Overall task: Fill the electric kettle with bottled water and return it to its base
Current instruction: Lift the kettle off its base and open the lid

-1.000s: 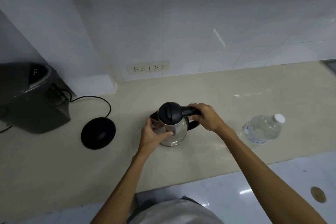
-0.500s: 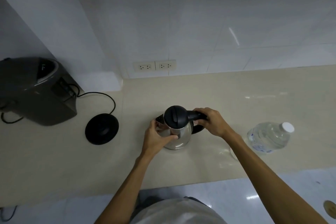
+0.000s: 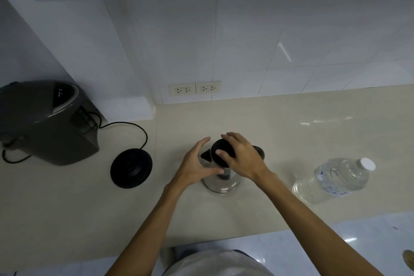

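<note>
The right hand has left the handle and now lies over the kettle lid, fingers spread on it. The left hand cups the spout side, fingers apart. The kettle stands on the surface, between its base and the bottle.

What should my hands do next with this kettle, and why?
Probably lift the lid open with the right hand while the left hand steadies the kettle: the lid looks closed, the capped water bottle lies on its side, and the base sits bare.
</note>
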